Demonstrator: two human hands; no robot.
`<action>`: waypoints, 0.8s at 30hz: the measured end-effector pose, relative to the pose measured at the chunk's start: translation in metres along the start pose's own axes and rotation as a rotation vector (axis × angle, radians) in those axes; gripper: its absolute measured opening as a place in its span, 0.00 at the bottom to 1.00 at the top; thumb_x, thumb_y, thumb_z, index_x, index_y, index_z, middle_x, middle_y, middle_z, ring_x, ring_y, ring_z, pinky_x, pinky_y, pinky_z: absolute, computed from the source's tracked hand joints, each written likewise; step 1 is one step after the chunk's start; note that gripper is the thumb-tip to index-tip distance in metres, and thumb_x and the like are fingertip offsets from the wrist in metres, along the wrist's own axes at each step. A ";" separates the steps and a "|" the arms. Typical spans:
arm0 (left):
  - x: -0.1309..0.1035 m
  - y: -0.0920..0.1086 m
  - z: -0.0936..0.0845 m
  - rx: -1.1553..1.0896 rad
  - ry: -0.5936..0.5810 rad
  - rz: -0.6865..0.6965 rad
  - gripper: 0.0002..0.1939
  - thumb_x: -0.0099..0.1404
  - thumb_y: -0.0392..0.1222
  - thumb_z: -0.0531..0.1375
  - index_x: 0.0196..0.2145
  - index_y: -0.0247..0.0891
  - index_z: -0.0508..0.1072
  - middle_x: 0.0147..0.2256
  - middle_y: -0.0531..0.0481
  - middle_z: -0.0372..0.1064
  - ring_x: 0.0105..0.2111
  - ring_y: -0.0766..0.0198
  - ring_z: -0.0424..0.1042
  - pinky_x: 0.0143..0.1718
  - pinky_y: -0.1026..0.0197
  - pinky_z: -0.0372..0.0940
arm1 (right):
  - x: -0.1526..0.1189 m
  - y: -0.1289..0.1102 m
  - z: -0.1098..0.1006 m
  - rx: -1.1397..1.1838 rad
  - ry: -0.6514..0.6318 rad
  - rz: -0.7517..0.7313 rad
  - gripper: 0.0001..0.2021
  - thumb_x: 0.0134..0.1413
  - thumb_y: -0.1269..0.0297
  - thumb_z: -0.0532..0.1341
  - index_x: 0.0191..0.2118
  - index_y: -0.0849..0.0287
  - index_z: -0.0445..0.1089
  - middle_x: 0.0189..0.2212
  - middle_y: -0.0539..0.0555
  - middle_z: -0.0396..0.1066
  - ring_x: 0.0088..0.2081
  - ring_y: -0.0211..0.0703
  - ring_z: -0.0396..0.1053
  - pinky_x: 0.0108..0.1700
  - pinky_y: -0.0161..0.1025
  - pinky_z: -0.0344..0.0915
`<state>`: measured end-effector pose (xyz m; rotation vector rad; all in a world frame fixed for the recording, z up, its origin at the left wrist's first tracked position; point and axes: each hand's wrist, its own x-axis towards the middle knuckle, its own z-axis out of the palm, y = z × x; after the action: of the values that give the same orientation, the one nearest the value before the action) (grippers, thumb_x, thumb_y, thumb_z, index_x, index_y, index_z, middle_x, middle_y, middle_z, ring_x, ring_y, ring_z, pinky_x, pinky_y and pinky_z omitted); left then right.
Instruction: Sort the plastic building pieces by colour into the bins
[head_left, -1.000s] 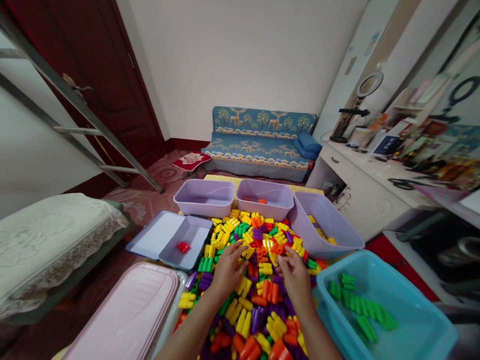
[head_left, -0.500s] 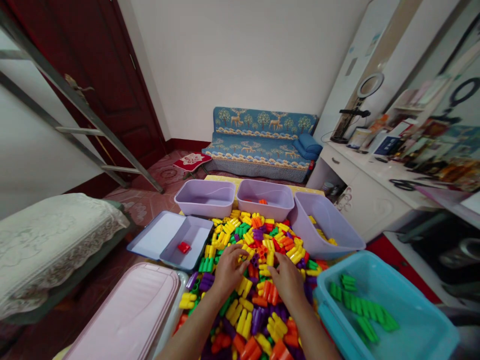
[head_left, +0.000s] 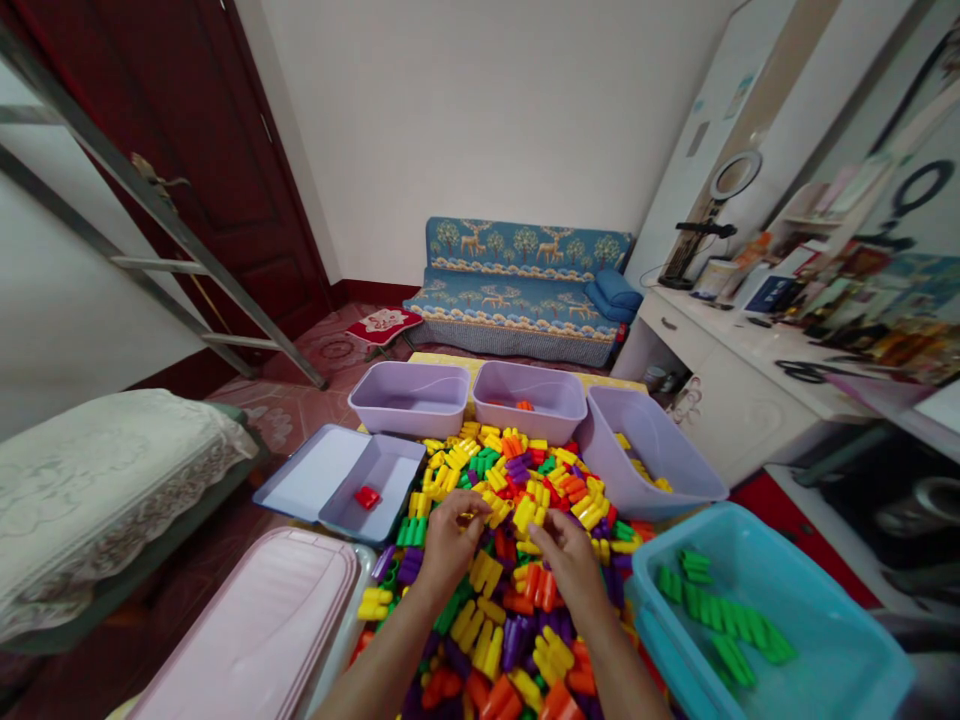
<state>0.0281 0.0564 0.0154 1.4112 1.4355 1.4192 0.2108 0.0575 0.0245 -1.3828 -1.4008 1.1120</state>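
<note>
My left hand (head_left: 454,530) is over the middle of a heap of coloured plastic pieces (head_left: 487,640), its fingers closed on a yellow piece (head_left: 495,508). Across from it, my right hand (head_left: 566,548) grips another yellow piece (head_left: 527,514) between thumb and fingers. A small gap separates the two held pieces. Yellow, green, orange, red and purple pieces lie around and beneath both hands. Green pieces (head_left: 739,615) sit in the turquoise bin (head_left: 825,600) at the right, and a red piece (head_left: 367,497) lies in the lidded box (head_left: 409,460) at the left.
Three lilac bins (head_left: 409,410) stand along the far side; the middle one holds orange pieces (head_left: 524,406), the right one yellow pieces (head_left: 643,470). A pink lid (head_left: 255,620) lies at the near left. Beyond are a blue sofa (head_left: 517,290) and a ladder (head_left: 217,290).
Both hands have closed on yellow pieces. The piece at my right hand has tilted and come up off the heap; my left hand has shifted slightly.
</note>
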 end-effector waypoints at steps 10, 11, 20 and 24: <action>0.000 0.010 0.005 -0.385 -0.097 -0.337 0.12 0.48 0.43 0.66 0.29 0.35 0.72 0.23 0.55 0.69 0.21 0.69 0.65 0.23 0.67 0.60 | -0.014 -0.021 0.015 0.247 -0.184 0.014 0.18 0.47 0.53 0.66 0.41 0.59 0.75 0.41 0.56 0.75 0.43 0.51 0.72 0.44 0.43 0.68; 0.000 0.009 0.004 -0.392 -0.111 -0.344 0.13 0.48 0.45 0.66 0.29 0.35 0.73 0.22 0.55 0.69 0.21 0.69 0.66 0.24 0.67 0.60 | -0.013 -0.020 0.014 0.258 -0.171 0.031 0.18 0.46 0.53 0.67 0.41 0.59 0.75 0.38 0.55 0.76 0.41 0.50 0.72 0.42 0.41 0.69; -0.010 0.003 -0.005 0.026 -0.215 -0.106 0.09 0.60 0.42 0.59 0.34 0.36 0.76 0.35 0.46 0.75 0.35 0.60 0.73 0.34 0.63 0.65 | 0.014 -0.037 -0.030 0.525 0.253 0.106 0.18 0.38 0.54 0.71 0.35 0.59 0.73 0.32 0.50 0.75 0.33 0.42 0.72 0.29 0.33 0.66; -0.017 0.005 -0.008 0.162 -0.271 -0.014 0.08 0.60 0.37 0.57 0.33 0.37 0.77 0.33 0.47 0.75 0.36 0.59 0.73 0.36 0.62 0.65 | 0.039 -0.048 -0.061 0.709 0.554 -0.009 0.18 0.33 0.58 0.72 0.32 0.58 0.70 0.32 0.46 0.74 0.34 0.37 0.73 0.32 0.31 0.66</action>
<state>0.0253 0.0378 0.0185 1.6218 1.4037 1.0732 0.2575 0.0990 0.0854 -1.0340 -0.5308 0.9767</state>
